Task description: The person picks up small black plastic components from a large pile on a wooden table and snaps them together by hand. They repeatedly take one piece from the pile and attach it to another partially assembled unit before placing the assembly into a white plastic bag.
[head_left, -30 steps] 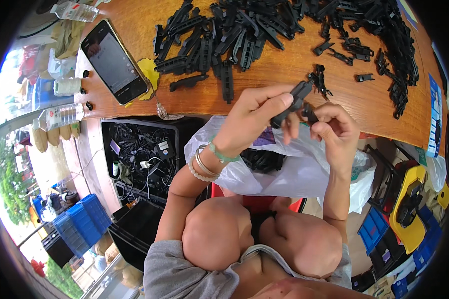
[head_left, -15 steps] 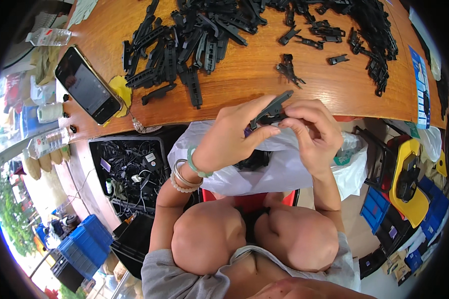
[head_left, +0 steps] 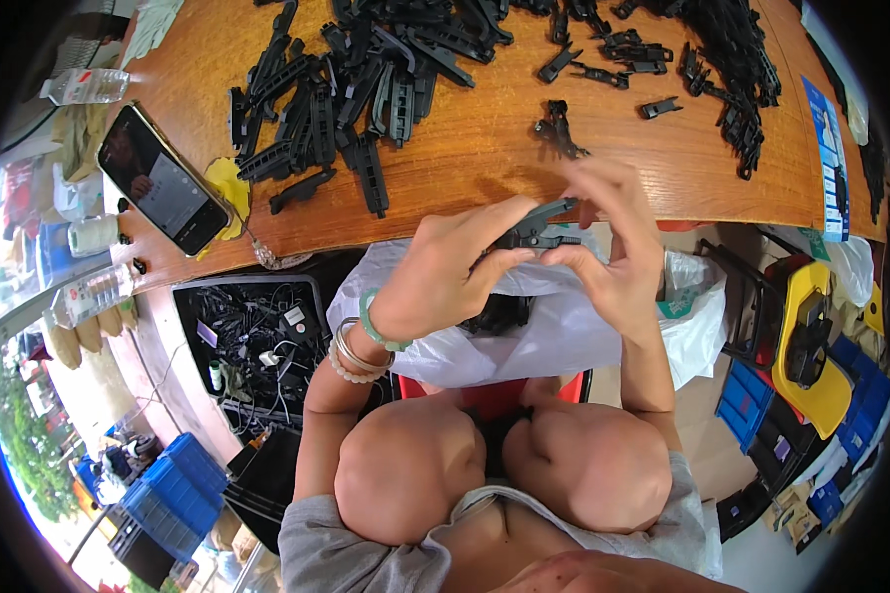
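Observation:
My left hand [head_left: 443,265] is closed around a black plastic clip [head_left: 534,233], a long narrow piece with a smaller jointed part at its underside. The clip is held over the table's near edge, its tip pointing right. At its right end my right hand [head_left: 623,247] curves around, thumb against the lower side and fingers above; the upper fingers are smeared by motion. Just beyond, a small black clip part [head_left: 560,130] lies on the wooden table [head_left: 425,178]. A heap of long black ribbed pieces [head_left: 366,89] sits to the left, and small clip parts [head_left: 623,59] lie scattered on the right.
A phone [head_left: 163,178] lies on the left of the table by a yellow cloth [head_left: 229,193]. White plastic bags [head_left: 485,356] hang below my hands. A black bin of cables [head_left: 257,336] stands lower left. A yellow chair [head_left: 811,395] is at the right, near blue crates [head_left: 742,410].
The clip has turned from steeply raised to nearly level in my left hand. My right fingers have lifted and spread away from their pinch, and the view has shifted slightly.

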The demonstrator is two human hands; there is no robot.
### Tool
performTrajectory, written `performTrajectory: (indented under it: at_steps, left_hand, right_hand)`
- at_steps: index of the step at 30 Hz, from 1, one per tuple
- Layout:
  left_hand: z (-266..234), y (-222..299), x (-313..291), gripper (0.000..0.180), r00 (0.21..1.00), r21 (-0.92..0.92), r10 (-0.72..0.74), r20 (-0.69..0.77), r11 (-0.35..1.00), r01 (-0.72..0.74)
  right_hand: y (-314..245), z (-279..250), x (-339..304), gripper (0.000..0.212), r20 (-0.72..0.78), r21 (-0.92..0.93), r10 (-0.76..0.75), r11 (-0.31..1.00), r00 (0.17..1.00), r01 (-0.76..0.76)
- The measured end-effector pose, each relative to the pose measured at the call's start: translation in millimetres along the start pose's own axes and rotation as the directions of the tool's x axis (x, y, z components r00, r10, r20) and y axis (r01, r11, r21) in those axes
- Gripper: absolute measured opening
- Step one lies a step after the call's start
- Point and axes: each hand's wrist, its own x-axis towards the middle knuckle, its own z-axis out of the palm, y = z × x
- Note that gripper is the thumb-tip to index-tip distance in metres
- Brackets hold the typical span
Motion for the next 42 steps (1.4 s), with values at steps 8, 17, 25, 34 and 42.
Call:
performTrajectory:
  at_steps: [8,17,25,34,42]
  left_hand:
    - [-4,0,4,0.035,0.998,0.038,0.060,0.005,0.997,-0.060]
    - [-6,-4,5,0.032,1.000,0.041,0.028,0.008,0.999,-0.029]
    - [-5,-5,6,0.029,0.999,0.015,0.035,-0.021,0.999,-0.034]
    - [-24,-9,9,0.027,0.994,-0.011,-0.023,0.106,1.000,0.024]
    - [-50,-35,83,0.012,0.943,0.857,0.279,-0.179,0.516,0.010]
  right_hand:
    - [5,-2,-5,0.034,0.120,-0.035,-0.035,0.999,0.992,0.040]
    - [11,3,-5,0.030,0.100,-0.001,-0.017,1.000,0.995,0.017]
    - [15,2,-6,0.027,0.116,-0.025,0.006,1.000,0.993,-0.003]
    - [15,-5,-13,0.028,0.165,0.060,0.076,0.994,0.983,-0.087]
    - [7,-19,-2,0.010,0.441,0.055,0.147,0.980,0.885,-0.190]
